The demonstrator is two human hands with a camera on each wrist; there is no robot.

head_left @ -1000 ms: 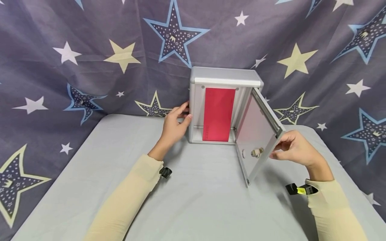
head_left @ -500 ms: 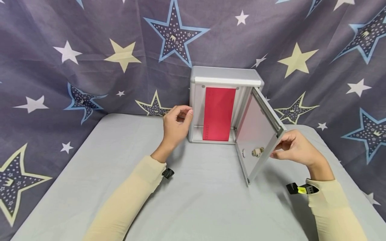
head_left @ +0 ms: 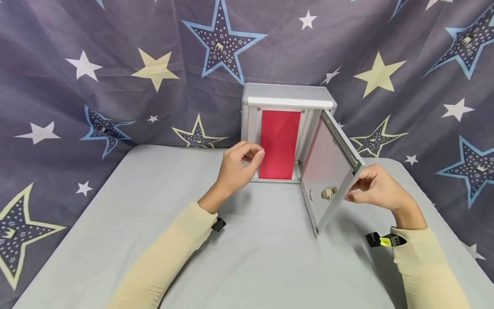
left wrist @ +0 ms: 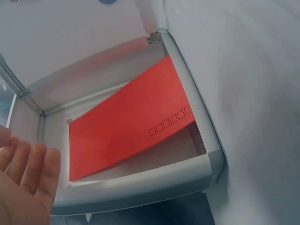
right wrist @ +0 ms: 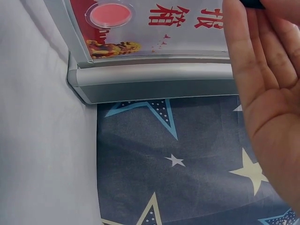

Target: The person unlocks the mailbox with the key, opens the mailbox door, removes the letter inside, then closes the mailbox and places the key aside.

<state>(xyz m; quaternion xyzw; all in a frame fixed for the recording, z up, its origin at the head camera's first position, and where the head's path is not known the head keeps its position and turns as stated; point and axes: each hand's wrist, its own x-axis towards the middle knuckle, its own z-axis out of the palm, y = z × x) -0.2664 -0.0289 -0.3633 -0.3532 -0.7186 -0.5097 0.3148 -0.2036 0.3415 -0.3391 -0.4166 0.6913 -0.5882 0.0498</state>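
Across from the box's [head_left: 289, 91] side, the left hand [head_left: 236, 171] has been brought just before the red envelope [head_left: 281, 139], which is stood inside, between the hands. Should the door [head_left: 322, 165] be tugged by the right hand [head_left: 380, 191], the box, unheld by the left, could be swung and the envelope toppled. The left fingers are loosely bent, nothing held; between right thumb and fingers a dark piece [right wrist: 253, 3] is pinched beside the door's front.
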